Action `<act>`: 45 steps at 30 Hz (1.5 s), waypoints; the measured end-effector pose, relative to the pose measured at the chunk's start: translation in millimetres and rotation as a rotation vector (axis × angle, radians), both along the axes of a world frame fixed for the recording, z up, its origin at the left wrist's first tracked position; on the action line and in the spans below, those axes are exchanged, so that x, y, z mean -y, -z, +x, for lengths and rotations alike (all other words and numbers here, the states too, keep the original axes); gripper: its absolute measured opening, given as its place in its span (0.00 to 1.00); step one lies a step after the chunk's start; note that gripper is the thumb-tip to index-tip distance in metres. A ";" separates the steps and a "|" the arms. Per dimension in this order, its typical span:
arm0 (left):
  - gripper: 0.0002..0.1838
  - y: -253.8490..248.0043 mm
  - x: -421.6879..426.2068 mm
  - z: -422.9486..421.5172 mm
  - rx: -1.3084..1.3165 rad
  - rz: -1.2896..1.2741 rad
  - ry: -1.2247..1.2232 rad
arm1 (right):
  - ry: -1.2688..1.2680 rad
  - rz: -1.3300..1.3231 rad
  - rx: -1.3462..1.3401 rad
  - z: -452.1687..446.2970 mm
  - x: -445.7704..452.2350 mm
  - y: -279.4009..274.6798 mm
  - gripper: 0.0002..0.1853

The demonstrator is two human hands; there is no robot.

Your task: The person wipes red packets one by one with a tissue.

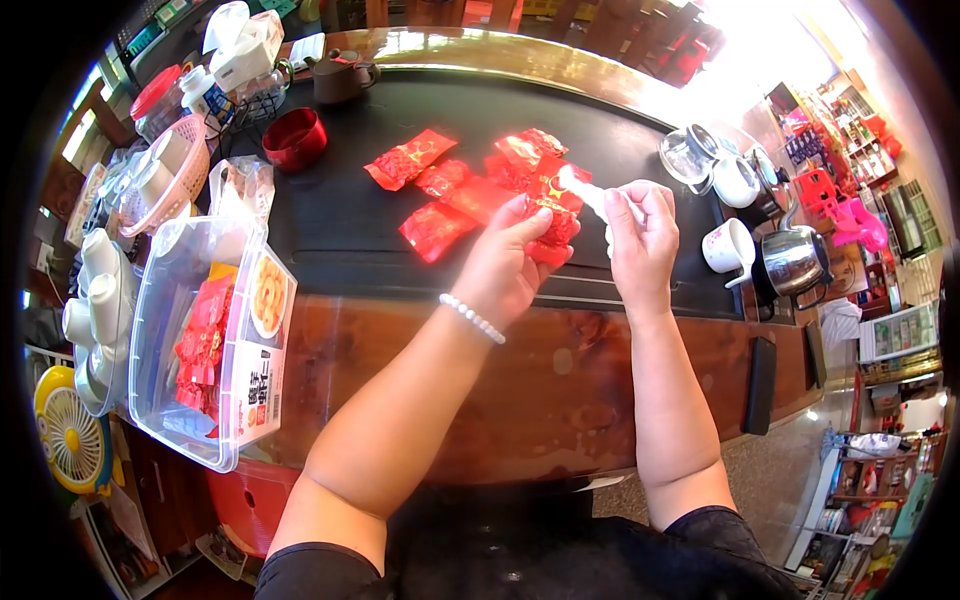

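Observation:
My left hand [508,258], with a white bead bracelet on its wrist, is closed around the lower part of a shiny red packet [556,192] with gold print. My right hand [643,238] pinches a white, tissue-like piece [588,192] between thumb and fingers. Its tip meets the upper right of the held packet, where glare blurs the detail. On the black tray [340,215] behind my hands lie several more red packets, one at the left [410,160] and one nearer me [436,230].
A clear plastic box [150,340] with red packets inside stands at the left, near a pink basket [200,150] and stacked white cups [103,300]. A red bowl [295,140] and brown teapot [340,78] sit behind. At the right are a steel kettle [793,262] and a white cup [728,246].

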State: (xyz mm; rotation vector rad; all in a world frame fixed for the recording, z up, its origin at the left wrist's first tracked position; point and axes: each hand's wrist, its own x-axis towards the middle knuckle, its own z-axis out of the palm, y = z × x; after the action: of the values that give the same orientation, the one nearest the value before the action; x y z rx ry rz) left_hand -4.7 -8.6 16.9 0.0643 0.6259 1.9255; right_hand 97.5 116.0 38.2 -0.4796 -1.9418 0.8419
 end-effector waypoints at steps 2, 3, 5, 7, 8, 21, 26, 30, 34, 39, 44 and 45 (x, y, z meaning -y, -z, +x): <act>0.12 3.9 -2.6 1.2 0.002 -0.006 -0.011 | -0.048 0.182 0.016 -1.1 6.7 -5.0 0.06; 0.12 4.4 -3.5 3.0 0.016 0.011 -0.014 | -0.059 0.280 0.067 -2.7 11.2 -4.2 0.06; 0.12 7.8 -4.1 3.2 0.045 0.075 -0.008 | -0.135 0.348 0.188 -3.1 23.3 -5.7 0.07; 0.12 19.3 -5.4 0.8 0.078 0.167 0.008 | -0.166 0.297 0.237 -4.6 25.3 -1.9 0.10; 0.12 27.8 -9.2 -2.2 0.080 0.199 0.012 | -0.178 0.297 0.254 -3.7 23.2 -3.3 0.10; 0.12 -2.6 -2.2 2.9 0.036 0.072 -0.130 | -0.184 0.252 0.110 2.1 7.8 -8.8 0.06; 0.13 -1.4 1.8 0.4 0.083 0.109 -0.123 | -0.138 0.280 0.316 -1.8 21.3 -1.3 0.07; 0.12 6.8 -1.3 -0.6 0.118 0.162 -0.124 | -0.141 0.216 0.267 -1.4 12.7 2.8 0.07; 0.11 6.4 -2.2 -3.7 0.155 0.189 -0.149 | -0.086 0.045 0.209 -0.2 2.3 7.7 0.07; 0.11 5.4 -2.6 -3.0 0.180 0.170 -0.165 | -0.078 -0.411 0.169 -2.5 6.6 -0.8 0.08; 0.10 15.0 -4.6 -5.2 0.083 0.259 -0.103 | -0.132 -0.334 0.293 0.1 10.9 0.3 0.11; 0.12 11.7 -2.8 -5.7 0.144 0.232 -0.075 | -0.136 -0.348 0.309 -0.3 13.0 -0.7 0.11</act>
State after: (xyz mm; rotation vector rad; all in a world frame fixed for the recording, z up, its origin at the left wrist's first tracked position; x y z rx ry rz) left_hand -10.4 -5.8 5.2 0.0491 0.3119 2.0476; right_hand 97.2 103.0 38.9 -0.7241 -2.1331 1.2655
